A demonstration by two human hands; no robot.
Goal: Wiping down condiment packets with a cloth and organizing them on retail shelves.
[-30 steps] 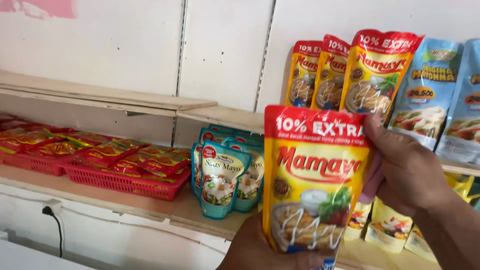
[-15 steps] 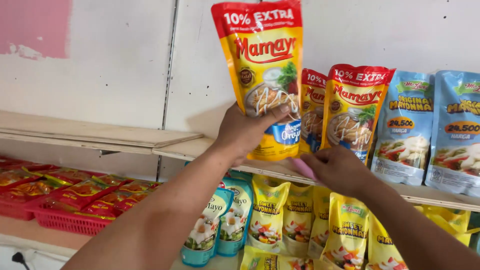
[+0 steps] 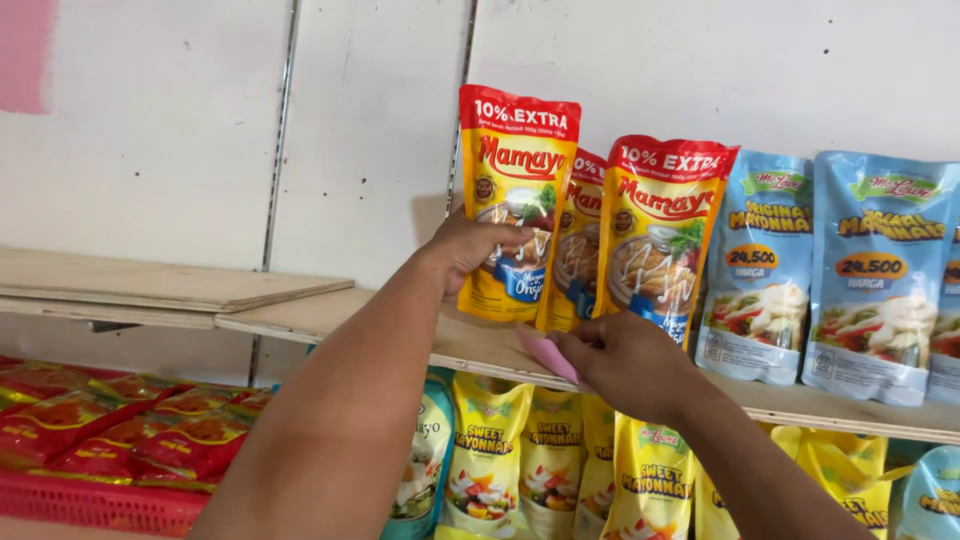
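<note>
- The right hand (image 3: 625, 360) is seen nearest, resting on the front edge of the wooden shelf (image 3: 330, 315), fingers closed around a pink cloth (image 3: 548, 355) that lies against the board.
- The left hand (image 3: 475, 250) is raised above that shelf edge and is closed on a yellow pouch (image 3: 515, 200) with a red top band, gripped low on its left side; the pouch is held upright, its base at or just above the board.
- Just right of the held pouch, two matching yellow-and-red pouches (image 3: 655, 235) are stood on the same shelf, leaning on the white wall panel (image 3: 380, 120).
- Further right along the shelf, pale blue pouches (image 3: 865, 270) are lined up, each marked with an orange oval label.
- Below the shelf, yellow pouches (image 3: 490, 450) with green lettering are ranged in a row; to the left of them, red sachets (image 3: 150, 440) are piled in a red basket (image 3: 90, 500).
- A likely risk is judged to be a toppling row: the neighbouring pouches only lean, so a nudge from the held pouch could tip them forward off the shelf.
- The one-sided grip could also let the soft pouch sag or slip, and the cloth could snag a pouch base.
</note>
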